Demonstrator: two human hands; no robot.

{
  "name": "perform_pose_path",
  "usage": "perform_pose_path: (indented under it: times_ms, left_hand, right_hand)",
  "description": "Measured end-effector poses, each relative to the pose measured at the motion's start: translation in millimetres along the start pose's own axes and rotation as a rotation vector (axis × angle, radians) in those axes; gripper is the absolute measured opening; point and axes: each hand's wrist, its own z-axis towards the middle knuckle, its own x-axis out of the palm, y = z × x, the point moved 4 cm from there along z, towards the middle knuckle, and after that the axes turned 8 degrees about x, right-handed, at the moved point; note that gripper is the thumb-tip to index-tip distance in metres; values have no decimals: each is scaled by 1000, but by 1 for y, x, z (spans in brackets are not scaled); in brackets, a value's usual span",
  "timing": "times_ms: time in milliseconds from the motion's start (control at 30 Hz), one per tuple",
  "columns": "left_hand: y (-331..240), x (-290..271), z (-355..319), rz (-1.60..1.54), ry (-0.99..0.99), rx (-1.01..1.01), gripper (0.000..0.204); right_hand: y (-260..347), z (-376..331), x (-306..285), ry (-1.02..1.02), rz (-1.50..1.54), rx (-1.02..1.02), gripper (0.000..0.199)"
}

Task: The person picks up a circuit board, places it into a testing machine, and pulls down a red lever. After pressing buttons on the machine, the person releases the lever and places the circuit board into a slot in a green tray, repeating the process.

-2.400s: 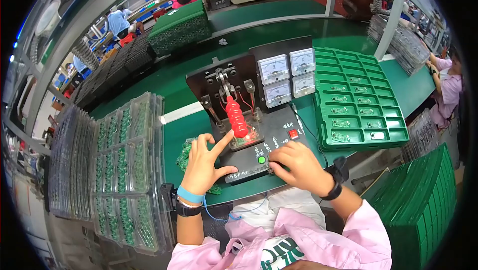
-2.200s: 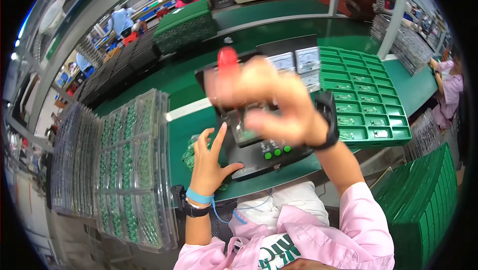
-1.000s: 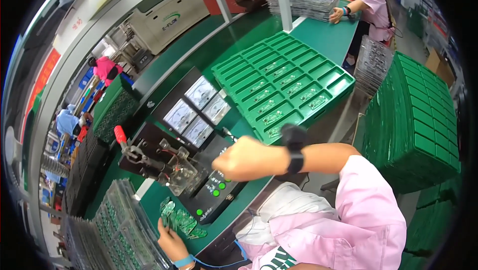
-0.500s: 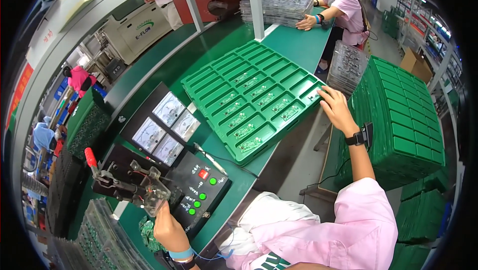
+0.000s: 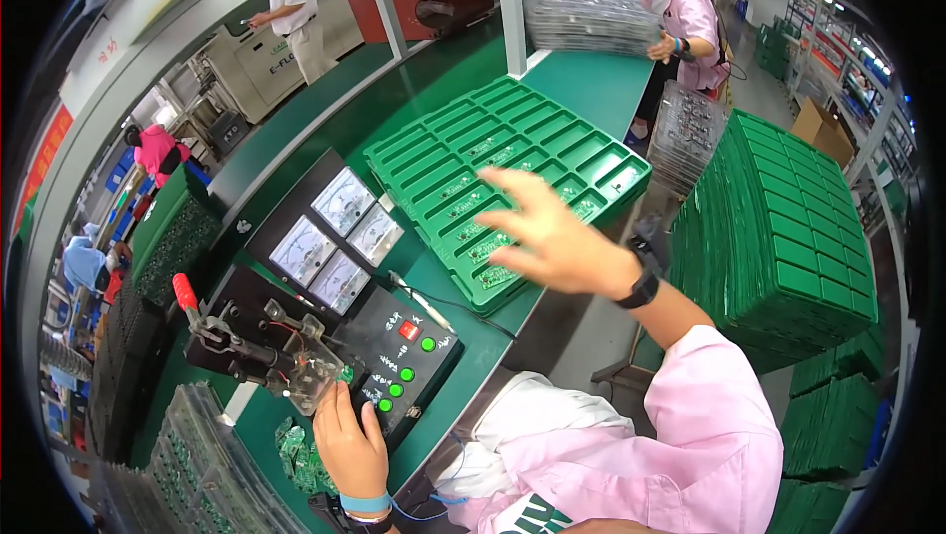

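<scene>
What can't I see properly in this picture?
In the head view:
Part of the green tray: hidden behind the right grip.
Readings on the meters: too small.
Clear tray stack by the co-worker: blurred.
Clear trays lower left: cut off by the edge.

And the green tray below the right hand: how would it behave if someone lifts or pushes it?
The green tray probably feels stiff, because it is moulded into a grid. Being wide and low, it should hardly tip. The circuit boards seem loose inside, so they may slide when it tilts.

circuit boards in tray right of fixture
</scene>
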Motion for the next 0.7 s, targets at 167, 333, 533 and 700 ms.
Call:
perform_pose_path:
  times_ms: [167, 333, 533, 700]
  left_hand:
    - [1, -4, -3, -131, 53, 16, 63]
    - [-18, 3, -18, -19, 70, -19, 83]
    - [-25, 23, -55, 170, 30, -140, 84]
    - [-24, 41, -78, 51, -149, -205, 77]
  right_hand:
    - [131, 64, 33, -2, 333, -452, 48]
    - [209, 160, 67, 158, 424, -305, 61]
    - [216, 131, 99, 7, 1130, -400, 73]
    - [153, 15, 104, 147, 723, -444, 52]
